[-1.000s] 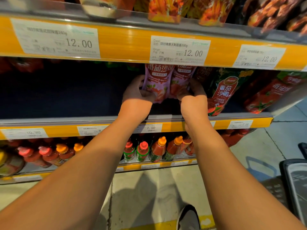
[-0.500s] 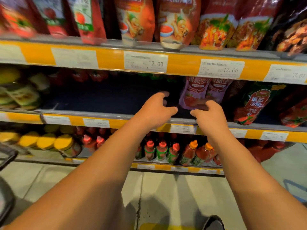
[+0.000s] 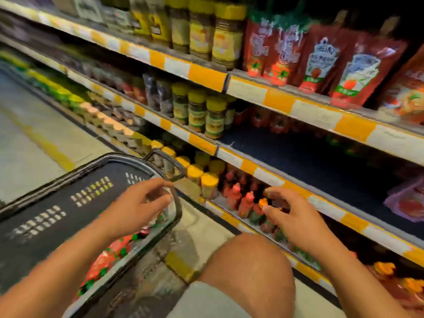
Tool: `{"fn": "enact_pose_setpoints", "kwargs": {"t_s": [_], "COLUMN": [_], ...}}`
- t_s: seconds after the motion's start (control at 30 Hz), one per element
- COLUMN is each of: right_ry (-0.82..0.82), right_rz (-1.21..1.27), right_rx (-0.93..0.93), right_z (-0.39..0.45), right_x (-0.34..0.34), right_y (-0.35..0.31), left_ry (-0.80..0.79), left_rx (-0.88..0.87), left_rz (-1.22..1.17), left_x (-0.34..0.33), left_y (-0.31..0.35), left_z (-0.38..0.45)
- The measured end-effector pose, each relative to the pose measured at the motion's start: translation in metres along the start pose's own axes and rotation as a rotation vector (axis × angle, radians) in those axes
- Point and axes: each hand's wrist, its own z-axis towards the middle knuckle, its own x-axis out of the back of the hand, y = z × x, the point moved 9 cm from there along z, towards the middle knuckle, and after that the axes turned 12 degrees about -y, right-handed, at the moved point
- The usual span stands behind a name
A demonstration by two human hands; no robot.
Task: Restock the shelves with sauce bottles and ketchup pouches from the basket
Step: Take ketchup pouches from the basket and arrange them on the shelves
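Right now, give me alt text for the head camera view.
Both empty hands, left hand and right hand, hover open above a black basket holding red pouches, beside shelves stocked with sauce bottles and ketchup pouches.

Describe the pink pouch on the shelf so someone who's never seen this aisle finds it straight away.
Start at the dark, mostly bare middle shelf. At its far right edge lies one pinkish-purple pouch. Unlike the deep red pouches on the shelf above, it is pale and alone.

Left hand (image 3: 137, 203) and right hand (image 3: 286, 214) reach forward, fingers loosely spread, holding nothing.
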Motion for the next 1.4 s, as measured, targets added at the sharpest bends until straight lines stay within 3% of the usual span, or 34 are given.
{"fn": "enact_pose_setpoints", "kwargs": {"t_s": [0.17, 0.37, 0.47, 0.73, 0.93, 1.13, 1.4], "right_ry": [-0.221, -0.425, -0.438, -0.45, -0.411, -0.409, -0.417], "right_rz": [-0.184, -0.422, -0.484, -0.587, -0.652, -0.722, -0.754], "right_rx": [0.102, 0.158, 0.156, 0.071, 0.162, 0.18, 0.182], "right_z": [0.042, 0.09, 0.106, 0.118, 0.104, 0.099, 0.094], "right_x": [-0.079, -0.181, -0.228, -0.283, -0.287, -0.289, -0.289], "right_y": [-0.094, -0.163, -0.17, -0.116, -0.11, -0.109, -0.109], "left_ry": [0.163, 0.201, 0.195, 0.141, 0.343, 0.587, 0.699], "left_rx": [0.228, 0.503, 0.59, 0.675, 0.768, 0.903, 0.947], "left_rz": [-0.082, -0.181, -0.365, -0.913, -1.153, -1.163, -1.082], "left_x": [0.057, 0.053, 0.03, -0.035, -0.07, -0.067, -0.062], "left_y": [-0.169, -0.258, -0.287, -0.324, -0.355, -0.365, -0.364], "left_z": [-0.053, -0.065, -0.055, -0.002, 0.043, 0.06, 0.06]}}
